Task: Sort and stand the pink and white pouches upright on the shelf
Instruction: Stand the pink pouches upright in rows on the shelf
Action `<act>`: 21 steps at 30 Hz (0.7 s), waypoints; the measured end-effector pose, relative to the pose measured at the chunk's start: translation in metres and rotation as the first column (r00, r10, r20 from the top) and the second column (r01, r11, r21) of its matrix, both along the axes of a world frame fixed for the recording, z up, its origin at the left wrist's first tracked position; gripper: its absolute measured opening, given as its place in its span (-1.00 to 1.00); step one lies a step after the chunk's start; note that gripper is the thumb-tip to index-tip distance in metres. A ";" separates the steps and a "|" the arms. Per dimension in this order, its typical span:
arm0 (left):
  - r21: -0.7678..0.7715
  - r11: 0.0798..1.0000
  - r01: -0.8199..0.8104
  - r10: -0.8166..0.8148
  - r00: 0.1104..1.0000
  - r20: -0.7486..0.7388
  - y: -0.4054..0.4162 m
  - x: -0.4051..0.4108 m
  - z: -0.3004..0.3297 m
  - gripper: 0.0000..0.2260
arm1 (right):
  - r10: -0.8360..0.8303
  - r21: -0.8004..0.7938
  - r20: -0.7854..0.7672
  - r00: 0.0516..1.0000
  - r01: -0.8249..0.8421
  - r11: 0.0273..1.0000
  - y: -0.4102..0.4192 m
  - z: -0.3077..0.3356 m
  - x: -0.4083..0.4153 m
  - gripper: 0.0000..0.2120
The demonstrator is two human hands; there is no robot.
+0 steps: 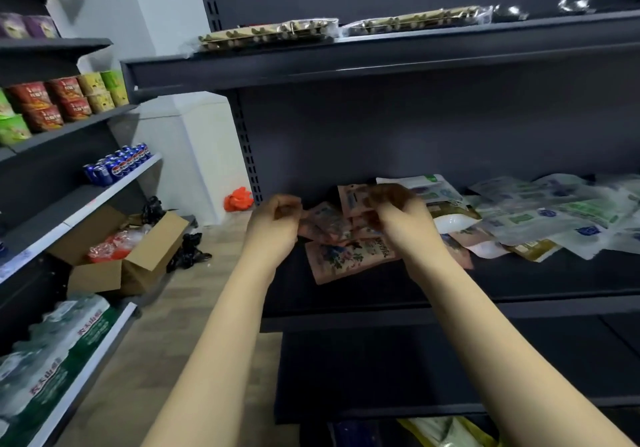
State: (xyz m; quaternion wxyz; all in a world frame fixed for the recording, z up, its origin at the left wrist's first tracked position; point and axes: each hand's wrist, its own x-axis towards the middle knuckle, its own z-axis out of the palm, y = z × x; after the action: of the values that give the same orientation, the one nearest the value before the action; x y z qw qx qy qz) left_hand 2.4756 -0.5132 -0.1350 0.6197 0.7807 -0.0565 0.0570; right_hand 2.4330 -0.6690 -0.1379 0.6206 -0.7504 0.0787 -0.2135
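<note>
Several pink pouches lie on the dark shelf [381, 301] in front of me. My left hand [277, 225] is closed on the left edge of one pink pouch [323, 225]. My right hand [398, 214] grips another pink pouch [351, 197] that stands nearly upright near the back. A larger pink pouch with flower print [346, 256] lies flat below both hands. To the right, a heap of white pouches [540, 211] with green and blue labels lies flat, mixed with a few pink and olive ones.
The shelf above [381, 59] holds flat clear packs. On the left stands another rack with cup noodles [52, 104], blue cans [117, 164] and bottled water packs [52, 342]. An open cardboard box [128, 259] sits on the floor.
</note>
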 end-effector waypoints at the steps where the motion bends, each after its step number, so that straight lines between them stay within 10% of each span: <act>1: -0.013 1.000 0.013 -0.013 1.000 0.000 0.004 0.007 -0.002 -0.89 | 0.006 0.037 0.007 1.000 -0.006 0.999 0.005 -0.001 0.006 -0.86; 8: 0.153 0.984 0.095 -0.109 0.991 0.082 0.027 0.061 -0.023 -0.88 | -0.047 0.194 0.052 0.998 0.036 0.980 0.034 -0.010 0.038 -0.89; 13: 0.444 0.880 0.170 -0.255 0.957 0.140 0.030 0.090 -0.039 -0.72 | -0.138 0.021 -0.001 0.990 0.138 0.990 0.044 -0.018 0.051 -0.82; 21: 0.961 0.274 0.040 -0.442 0.892 0.089 0.008 0.124 -0.085 -0.55 | -0.145 0.063 -0.042 0.988 0.148 0.987 0.042 -0.024 0.067 -0.84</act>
State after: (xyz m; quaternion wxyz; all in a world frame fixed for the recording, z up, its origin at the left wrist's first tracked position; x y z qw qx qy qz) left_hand 2.5993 -0.5048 -0.2196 0.0275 0.9506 -0.3051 0.0505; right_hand 2.5002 -0.6275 -0.1622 0.6260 -0.7255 0.1521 -0.2420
